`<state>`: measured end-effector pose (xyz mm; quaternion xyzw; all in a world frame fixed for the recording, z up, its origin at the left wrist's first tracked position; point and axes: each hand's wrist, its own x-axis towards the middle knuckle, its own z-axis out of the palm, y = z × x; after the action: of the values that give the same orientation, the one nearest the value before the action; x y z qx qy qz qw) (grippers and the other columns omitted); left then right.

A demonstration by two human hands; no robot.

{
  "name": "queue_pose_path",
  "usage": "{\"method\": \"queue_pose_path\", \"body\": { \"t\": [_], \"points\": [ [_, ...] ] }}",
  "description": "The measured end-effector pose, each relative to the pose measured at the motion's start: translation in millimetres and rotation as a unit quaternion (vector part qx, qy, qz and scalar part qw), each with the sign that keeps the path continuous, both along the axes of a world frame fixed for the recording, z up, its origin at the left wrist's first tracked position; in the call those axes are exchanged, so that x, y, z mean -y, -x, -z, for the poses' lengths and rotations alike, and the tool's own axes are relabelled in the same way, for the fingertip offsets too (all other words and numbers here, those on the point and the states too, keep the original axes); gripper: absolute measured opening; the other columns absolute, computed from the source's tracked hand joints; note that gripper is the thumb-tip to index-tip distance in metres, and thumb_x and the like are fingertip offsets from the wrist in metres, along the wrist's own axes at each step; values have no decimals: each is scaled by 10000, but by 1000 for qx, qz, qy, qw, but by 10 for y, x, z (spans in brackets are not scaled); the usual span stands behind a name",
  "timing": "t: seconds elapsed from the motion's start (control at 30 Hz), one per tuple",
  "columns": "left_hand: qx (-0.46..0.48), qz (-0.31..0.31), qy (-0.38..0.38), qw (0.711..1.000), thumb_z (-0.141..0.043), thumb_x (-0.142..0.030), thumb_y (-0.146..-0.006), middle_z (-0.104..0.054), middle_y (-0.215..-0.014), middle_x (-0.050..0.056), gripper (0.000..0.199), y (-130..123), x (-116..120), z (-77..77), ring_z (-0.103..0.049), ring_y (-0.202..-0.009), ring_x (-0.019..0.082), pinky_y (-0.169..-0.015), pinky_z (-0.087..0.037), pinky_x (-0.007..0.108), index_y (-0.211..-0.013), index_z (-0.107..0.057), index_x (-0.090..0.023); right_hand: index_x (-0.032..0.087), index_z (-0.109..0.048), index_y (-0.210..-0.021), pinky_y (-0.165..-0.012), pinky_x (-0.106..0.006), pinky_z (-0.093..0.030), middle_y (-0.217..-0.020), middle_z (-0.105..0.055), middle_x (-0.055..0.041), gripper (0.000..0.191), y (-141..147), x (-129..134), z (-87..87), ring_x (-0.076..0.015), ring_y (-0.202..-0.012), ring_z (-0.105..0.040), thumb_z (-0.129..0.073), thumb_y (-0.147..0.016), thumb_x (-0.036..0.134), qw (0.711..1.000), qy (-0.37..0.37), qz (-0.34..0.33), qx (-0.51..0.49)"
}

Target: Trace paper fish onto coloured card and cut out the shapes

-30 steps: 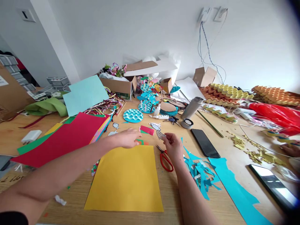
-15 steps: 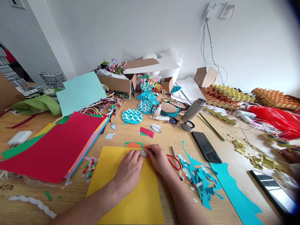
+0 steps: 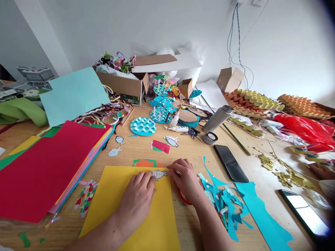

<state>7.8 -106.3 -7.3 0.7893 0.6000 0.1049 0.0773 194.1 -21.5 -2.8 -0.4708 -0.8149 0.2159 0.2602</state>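
Note:
A yellow sheet lies in front of me, with a grey-and-white paper fish near its top edge. My left hand rests on the sheet, its fingers together and curved, pressing the fish's left end. Just right of the fish, my right hand has its fingers closed round a thin dark pen, mostly hidden. A red scissors handle shows beneath that hand. Beyond the sheet lie an orange-and-green paper piece, a red strip and more paper fish.
Coloured sheets are stacked at left. Blue scraps, a black phone and another phone lie at right. A grey flask and glue bottles stand or lie farther back. Someone's hand shows at far right.
The fish now shows between my hands. My right hand has shifted right over the scissors and taken up the pen. My left hand has moved slightly left. The view has shifted.

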Motion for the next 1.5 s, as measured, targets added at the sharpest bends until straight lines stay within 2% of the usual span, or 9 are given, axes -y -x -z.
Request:
{"method": "queue_pose_path", "body": {
  "t": [0.17,0.4,0.7,1.33,1.5],
  "points": [
    [4,2,2,1000,-452,-223,-913,-590,-1256,120,314,-15,-2,13,-533,-1112,289,-923,-461,462,-1196,-579,-177,276,-722,-953,-811,-400,-474,-901,-621,-54,187,16,12,-6,-257,-922,-516,-661,-815,166,999,28,-16,16],
    [21,-7,-4,1000,-497,-249,-902,-573,-1307,112,366,-19,4,34,-513,-1154,284,-977,-434,457,-1254,-549,-161,247,-722,-941,-819,-400,-473,-915,-619,-61,168,-1,-7,49,-251,-922,-512,-652,-822,151,999,26,-19,21],
    [10,-22,-46,999,-558,-251,-885,-566,-1333,100,402,-27,20,85,-515,-1149,264,-953,-448,429,-1269,-543,-131,216,-719,-930,-828,-374,-463,-911,-620,-56,139,37,7,-12,-228,-925,-508,-634,-845,147,999,34,-7,33],
    [14,-15,-28,999,-536,-276,-901,-589,-1314,62,403,-30,32,43,-509,-1111,263,-944,-439,429,-1278,-547,-133,218,-726,-909,-825,-364,-469,-901,-624,-55,131,36,16,12,-223,-910,-517,-648,-836,143,999,21,-10,35],
    [6,-13,-24,1000,-551,-263,-893,-586,-1319,61,411,-35,42,18,-510,-1116,261,-938,-445,431,-1282,-544,-132,223,-711,-938,-818,-361,-466,-911,-628,-56,167,-16,-8,-1,-222,-916,-524,-571,-887,147,1000,20,-11,15]
  ]
}}
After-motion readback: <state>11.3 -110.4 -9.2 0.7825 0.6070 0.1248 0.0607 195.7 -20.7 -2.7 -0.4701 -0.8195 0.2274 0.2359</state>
